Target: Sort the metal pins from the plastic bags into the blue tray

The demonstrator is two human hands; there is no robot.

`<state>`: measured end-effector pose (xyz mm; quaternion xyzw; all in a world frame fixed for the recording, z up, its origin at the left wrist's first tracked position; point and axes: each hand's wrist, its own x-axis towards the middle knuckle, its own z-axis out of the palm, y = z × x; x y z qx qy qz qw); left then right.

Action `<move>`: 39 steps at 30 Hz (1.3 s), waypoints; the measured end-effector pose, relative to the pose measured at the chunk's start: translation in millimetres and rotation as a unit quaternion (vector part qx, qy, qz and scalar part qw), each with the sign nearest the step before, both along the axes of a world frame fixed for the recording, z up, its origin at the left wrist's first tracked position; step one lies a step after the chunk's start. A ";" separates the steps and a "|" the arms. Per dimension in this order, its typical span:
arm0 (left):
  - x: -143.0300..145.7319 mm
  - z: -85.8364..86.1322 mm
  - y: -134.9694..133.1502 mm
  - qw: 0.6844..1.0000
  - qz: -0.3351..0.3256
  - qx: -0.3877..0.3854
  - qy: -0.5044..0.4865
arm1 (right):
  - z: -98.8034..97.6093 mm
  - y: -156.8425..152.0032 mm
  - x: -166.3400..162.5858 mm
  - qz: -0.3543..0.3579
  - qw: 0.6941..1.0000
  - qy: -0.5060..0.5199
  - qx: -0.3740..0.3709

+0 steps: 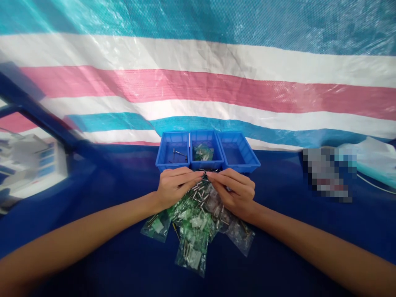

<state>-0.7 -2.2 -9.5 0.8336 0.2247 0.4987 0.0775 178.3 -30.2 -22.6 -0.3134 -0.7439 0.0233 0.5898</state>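
My left hand (177, 185) and my right hand (233, 192) meet fingertip to fingertip above a heap of small parts. Both are closed in a pinch, and what lies between the fingers is too small to make out. Beneath them are loose thin metal pins (202, 198), mixed with clear and green-tinted plastic bags (194, 222). One small bag (194, 255) with brass-coloured rods in it lies nearest me. Another clear bag (243, 237) sticks out at the right of the heap, below my right wrist.
Three blue bins stand side by side behind the heap. The left bin (161, 156) holds a few metal pieces, the middle bin (206, 166) a greenish bag. The right bin (239, 152) adjoins them. A striped sheet (198, 86) hangs behind; a white device (40, 169) stands left, a pale plastic bag (375, 159) right.
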 end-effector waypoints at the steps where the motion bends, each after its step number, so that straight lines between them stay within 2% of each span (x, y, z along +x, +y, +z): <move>1: 0.1 0.1 0.0 1.000 -0.001 0.000 0.001 | 0.2 -0.1 0.2 -0.002 1.000 -0.002 0.002; 15: 0.4 0.5 -0.5 1.000 -0.013 0.013 0.010 | 4.3 -0.9 -0.9 -0.035 0.999 0.014 -0.001; 19: 0.9 0.9 -0.9 1.000 0.003 0.005 0.006 | 5.7 -1.5 -0.7 -0.032 0.999 0.016 0.000; 39: 0.7 -1.3 0.2 1.000 -0.006 0.009 0.001 | 1.4 1.4 -0.8 -0.006 1.000 0.006 -0.005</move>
